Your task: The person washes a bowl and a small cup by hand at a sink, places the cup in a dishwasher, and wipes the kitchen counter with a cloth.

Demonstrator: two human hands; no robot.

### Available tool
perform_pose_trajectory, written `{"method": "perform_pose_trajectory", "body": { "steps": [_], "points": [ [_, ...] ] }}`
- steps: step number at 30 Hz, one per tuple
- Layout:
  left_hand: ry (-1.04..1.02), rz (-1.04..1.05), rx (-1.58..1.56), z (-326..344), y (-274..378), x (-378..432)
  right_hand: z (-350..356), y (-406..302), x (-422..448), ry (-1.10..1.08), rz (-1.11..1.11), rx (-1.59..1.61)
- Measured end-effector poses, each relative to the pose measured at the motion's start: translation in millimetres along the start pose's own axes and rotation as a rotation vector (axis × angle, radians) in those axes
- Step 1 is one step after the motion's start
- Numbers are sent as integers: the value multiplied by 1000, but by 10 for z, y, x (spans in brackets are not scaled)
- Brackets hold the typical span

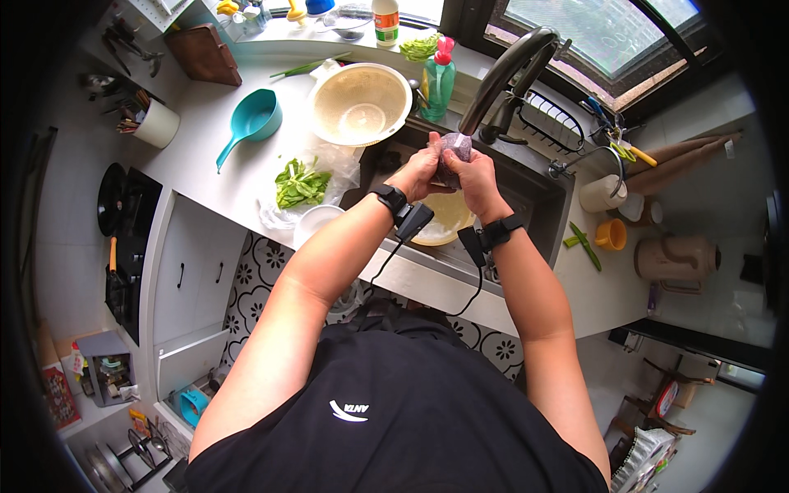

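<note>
Both my hands grip a purple, speckled sponge or cloth [455,159] just below the spout of the dark metal faucet [493,74]. My left hand [422,167] holds it from the left, with fingers partly behind it. On the other side, my right hand [479,182] presses a thumb against its front. Beneath them a pale yellow basin [445,222] with cloudy or foamy liquid sits in the dark sink [539,212]. Whether water runs from the faucet is hard to see. Each wrist wears a black strap with a cabled device.
Left of the sink are a cream colander [327,117], a teal ladle-shaped scoop [256,117], leafy greens [302,183] on a plastic bag and a white bowl [314,223]. A green soap bottle [439,86] stands behind. An orange mug [610,234] and green pepper-like pieces [584,245] lie right.
</note>
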State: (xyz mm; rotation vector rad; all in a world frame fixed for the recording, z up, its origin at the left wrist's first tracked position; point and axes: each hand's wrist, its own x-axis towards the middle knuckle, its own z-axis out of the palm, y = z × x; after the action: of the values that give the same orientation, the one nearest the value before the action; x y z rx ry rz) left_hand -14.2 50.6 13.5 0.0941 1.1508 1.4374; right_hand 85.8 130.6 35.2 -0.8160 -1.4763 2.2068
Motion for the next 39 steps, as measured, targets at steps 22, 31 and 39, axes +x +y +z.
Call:
{"method": "perform_pose_trajectory", "body": {
  "steps": [22, 31, 39],
  "points": [
    [85, 202, -172, -18, -142, 167, -208, 175, -69, 12, -964, -1412],
    [202, 259, -189, 127, -132, 178, -303, 152, -86, 38, -929, -1334],
    [152, 159, -154, 120, -162, 117, -379, 134, -39, -12, -937, -1242]
  ]
}}
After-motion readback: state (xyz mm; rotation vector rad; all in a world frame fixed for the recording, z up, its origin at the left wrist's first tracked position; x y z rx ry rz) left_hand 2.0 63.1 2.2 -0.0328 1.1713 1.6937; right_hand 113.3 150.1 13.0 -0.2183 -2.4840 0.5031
